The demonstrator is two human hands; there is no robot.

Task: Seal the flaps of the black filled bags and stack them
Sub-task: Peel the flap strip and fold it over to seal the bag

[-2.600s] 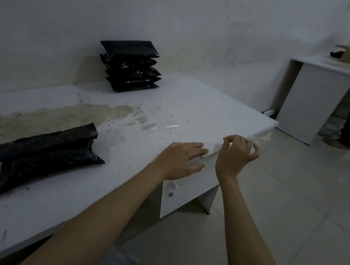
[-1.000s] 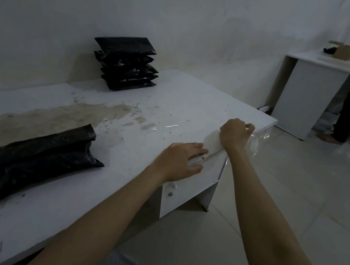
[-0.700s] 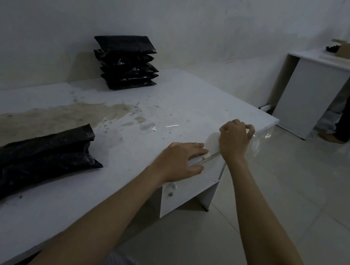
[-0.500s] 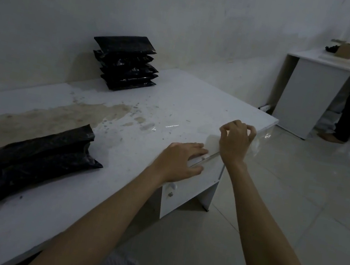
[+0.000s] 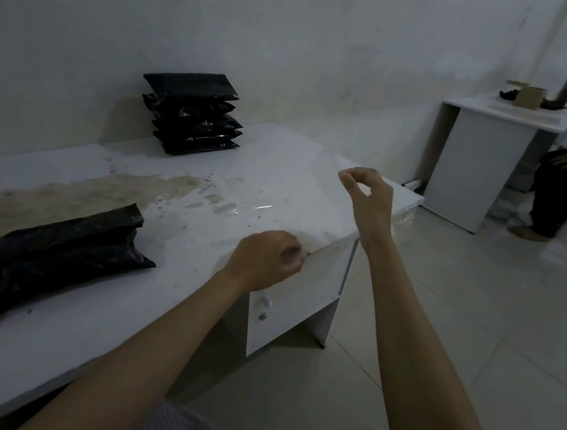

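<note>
- Presently, the unsealed black filled bag (image 5: 53, 259) lies at the near left part of the surface (image 5: 265, 181), its long axis running from the near left edge up toward the middle, open flap end pointing toward the centre.
- Left hand (image 5: 267, 259) sits at the near right edge of the surface, fingers curled, fingertips pinched at the edge. Whether they hold the end of a clear strip of tape cannot be told for certain.
- Right hand (image 5: 368, 195) is raised above the right edge, thumb and forefinger pinched together, remaining fingers loosely curled. A faint transparent sheen (image 5: 323, 169) shows just left of it, probably clear film or tape; the lighting is too dim to confirm.
- Stack of sealed bags (image 5: 192, 113) stands at the far edge against the wall, well apart from both hands.
- Judgement: the bag lies to the left of both hands; the left hand is nearer, so the coming move must travel leftward along the near edge to reach the flap.
- Risk: any thin tape may fold onto itself in transit.
</note>
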